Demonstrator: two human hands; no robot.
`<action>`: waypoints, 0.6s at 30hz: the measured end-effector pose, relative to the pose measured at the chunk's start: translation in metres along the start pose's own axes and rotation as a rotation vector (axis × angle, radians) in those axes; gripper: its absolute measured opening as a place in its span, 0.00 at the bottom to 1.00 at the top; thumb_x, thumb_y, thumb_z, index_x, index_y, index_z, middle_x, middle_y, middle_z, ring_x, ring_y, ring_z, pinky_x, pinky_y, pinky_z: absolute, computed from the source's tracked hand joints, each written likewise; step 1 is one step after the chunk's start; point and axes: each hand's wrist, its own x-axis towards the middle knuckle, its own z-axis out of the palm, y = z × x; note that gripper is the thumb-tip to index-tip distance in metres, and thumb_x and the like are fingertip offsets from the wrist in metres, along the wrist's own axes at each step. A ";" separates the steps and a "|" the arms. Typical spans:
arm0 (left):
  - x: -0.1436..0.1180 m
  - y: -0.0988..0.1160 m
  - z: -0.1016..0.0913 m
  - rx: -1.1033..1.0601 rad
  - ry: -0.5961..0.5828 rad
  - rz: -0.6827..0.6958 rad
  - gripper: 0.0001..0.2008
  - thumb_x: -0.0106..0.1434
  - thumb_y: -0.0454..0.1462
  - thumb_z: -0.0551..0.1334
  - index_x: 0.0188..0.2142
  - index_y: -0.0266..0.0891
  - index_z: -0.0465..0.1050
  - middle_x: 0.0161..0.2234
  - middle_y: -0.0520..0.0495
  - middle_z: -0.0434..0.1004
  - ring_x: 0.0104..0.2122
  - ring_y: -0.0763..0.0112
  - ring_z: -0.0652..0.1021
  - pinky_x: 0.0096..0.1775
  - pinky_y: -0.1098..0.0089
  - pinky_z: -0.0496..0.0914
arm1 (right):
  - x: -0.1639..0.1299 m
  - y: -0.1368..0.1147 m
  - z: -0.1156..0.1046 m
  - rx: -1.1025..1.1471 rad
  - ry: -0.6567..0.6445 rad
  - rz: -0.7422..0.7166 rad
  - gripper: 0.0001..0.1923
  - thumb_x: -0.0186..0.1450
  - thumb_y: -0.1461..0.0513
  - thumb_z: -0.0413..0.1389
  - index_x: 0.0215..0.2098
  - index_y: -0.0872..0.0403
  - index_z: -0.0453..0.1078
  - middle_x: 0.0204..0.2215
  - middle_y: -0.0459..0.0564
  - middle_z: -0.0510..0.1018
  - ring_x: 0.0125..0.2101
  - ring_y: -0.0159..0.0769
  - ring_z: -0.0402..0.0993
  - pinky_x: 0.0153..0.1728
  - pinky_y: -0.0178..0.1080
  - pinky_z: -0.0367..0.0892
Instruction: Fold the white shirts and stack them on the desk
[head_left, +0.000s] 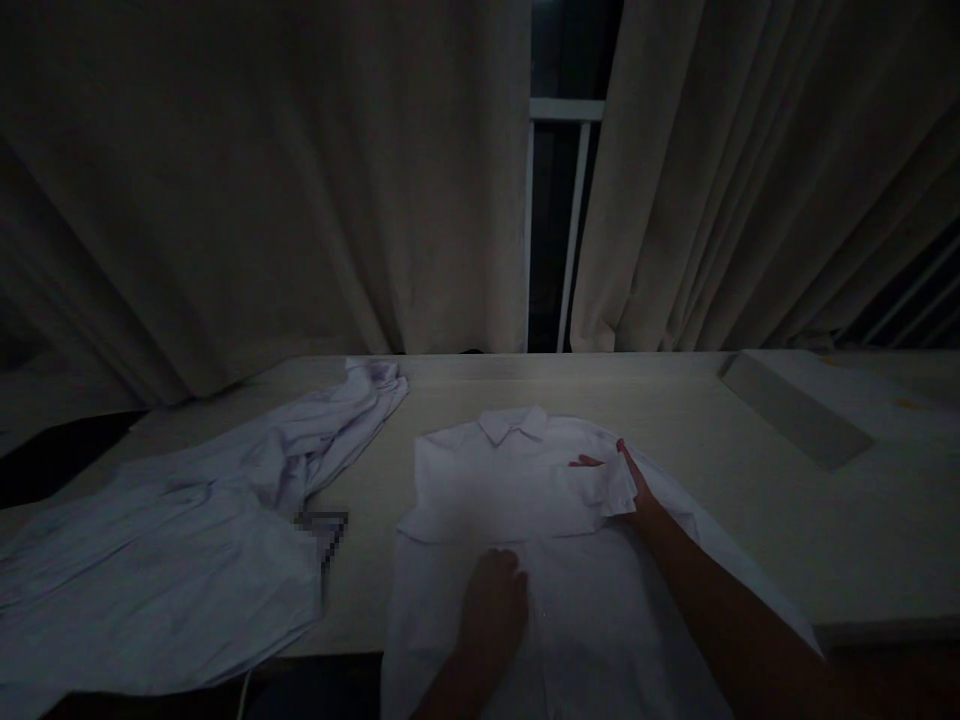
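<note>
Nearest to the camera I see the left hand (491, 590), lying flat with its fingers together on the lower front of a white shirt (517, 500). This shirt is spread on the table (750, 480), collar away from me, and its bottom hangs over the near edge. My right hand (634, 485) is at the right side of the shirt, pinching a short sleeve (604, 480) that is folded in over the chest. To the left, apart from the shirt, a second pale garment (187, 540) lies crumpled. Behind the table hang curtains (262, 180), with a dark window gap (566, 200) between them. The light is low, so small details are hard to tell.
</note>
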 end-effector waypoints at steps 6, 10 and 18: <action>0.013 -0.091 -0.023 0.399 0.213 -0.090 0.21 0.66 0.40 0.49 0.52 0.29 0.69 0.53 0.33 0.71 0.55 0.54 0.68 0.58 0.55 0.59 | 0.021 0.026 -0.003 0.902 -0.070 0.334 0.21 0.67 0.52 0.50 0.50 0.59 0.68 0.48 0.60 0.77 0.47 0.44 0.75 0.54 0.45 0.63; 0.042 -0.109 -0.033 0.530 0.235 -0.019 0.23 0.67 0.40 0.49 0.55 0.30 0.67 0.57 0.35 0.68 0.60 0.53 0.64 0.61 0.56 0.55 | 0.013 0.037 -0.022 1.015 -0.008 0.377 0.27 0.67 0.46 0.47 0.52 0.58 0.64 0.51 0.62 0.75 0.51 0.48 0.73 0.52 0.51 0.65; 0.080 -0.099 -0.046 0.489 0.164 -0.079 0.17 0.66 0.42 0.50 0.41 0.36 0.73 0.44 0.37 0.74 0.47 0.55 0.71 0.47 0.58 0.65 | 0.008 0.019 -0.041 0.627 0.095 0.411 0.24 0.61 0.49 0.59 0.48 0.56 0.69 0.49 0.58 0.77 0.44 0.46 0.76 0.46 0.49 0.71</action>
